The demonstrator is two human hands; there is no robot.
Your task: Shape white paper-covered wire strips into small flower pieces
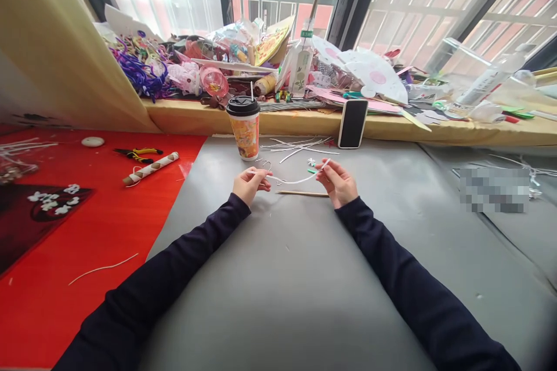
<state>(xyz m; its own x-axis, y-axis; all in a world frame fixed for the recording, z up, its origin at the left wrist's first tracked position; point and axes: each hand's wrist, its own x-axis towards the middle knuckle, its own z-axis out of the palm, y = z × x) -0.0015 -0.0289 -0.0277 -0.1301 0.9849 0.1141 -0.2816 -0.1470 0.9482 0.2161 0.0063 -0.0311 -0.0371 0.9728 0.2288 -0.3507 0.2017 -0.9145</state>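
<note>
Two hands, left hand [249, 184] and right hand [337, 181], mid-frame; one white strip [296, 180] between them; one wooden stick [302, 193] just below; one lidded paper cup [244, 127] above centre; one phone [353, 123] propped right of it; one pair of pliers [138, 154] and one paper roll [150, 168] at left; one clear bottle [301, 62] at top centre.

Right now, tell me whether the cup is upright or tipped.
Upright: the cup stands on its base on the grey table, black lid on top, straw pointing up.
</note>
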